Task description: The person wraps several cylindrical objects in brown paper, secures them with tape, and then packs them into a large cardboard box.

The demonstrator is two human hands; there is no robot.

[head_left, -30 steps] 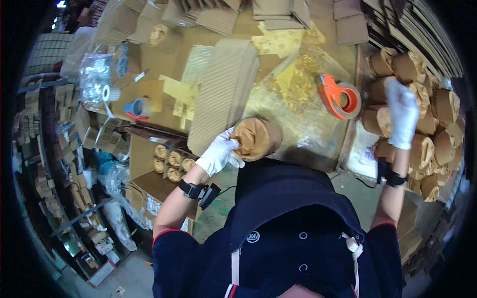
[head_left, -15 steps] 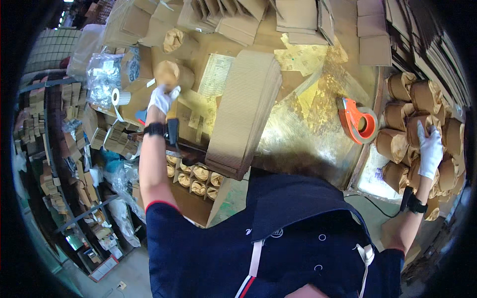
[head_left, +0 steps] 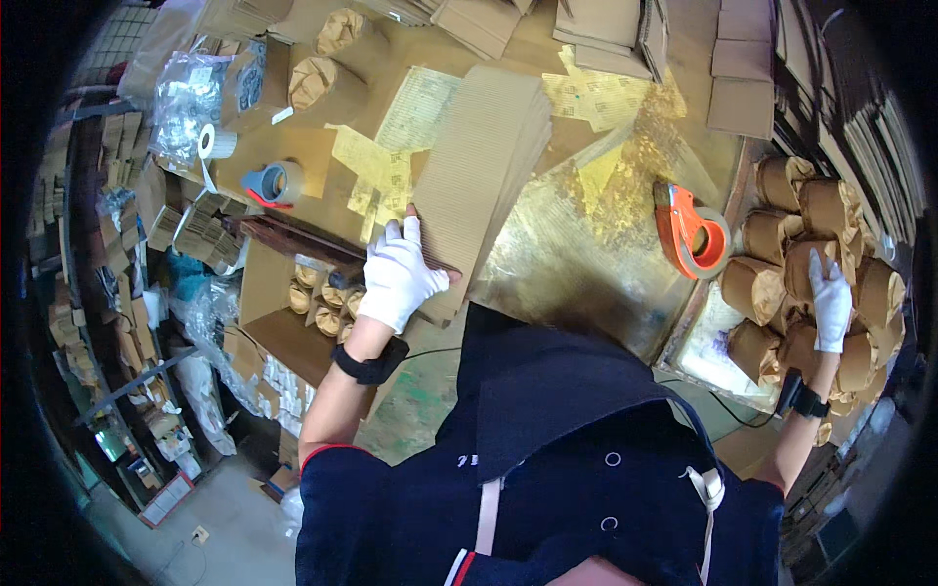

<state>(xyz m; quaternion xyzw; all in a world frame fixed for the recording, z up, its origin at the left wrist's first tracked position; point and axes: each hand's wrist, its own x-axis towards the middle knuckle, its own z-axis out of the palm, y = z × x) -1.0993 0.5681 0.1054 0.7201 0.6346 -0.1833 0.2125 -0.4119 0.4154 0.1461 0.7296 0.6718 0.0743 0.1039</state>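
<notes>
My left hand, in a white glove with bare fingertips, lies at the near left edge of a stack of corrugated cardboard sheets. Its fingers are stretched apart, with thumb and fingertips on the top sheet. On the right, my right hand, gloved alike, rests against the pile of brown paper-wrapped cylinders. Its fingers are extended and partly spread over one of them; I see nothing gripped. Two more wrapped cylinders, a nearer one and a farther one, stand at the table's far left.
An orange tape dispenser lies right of the stack, and a blue-grey one at left. Below the table edge, an open carton holds several wrapped cylinders. Folded cardboard stands at the far right. A label roll sits at left.
My left hand has left the wrapped cylinder at the far left and come nearer and rightward onto the corrugated stack. My right hand stays at the pile, its fingers now straighter. The view has shifted slightly.
</notes>
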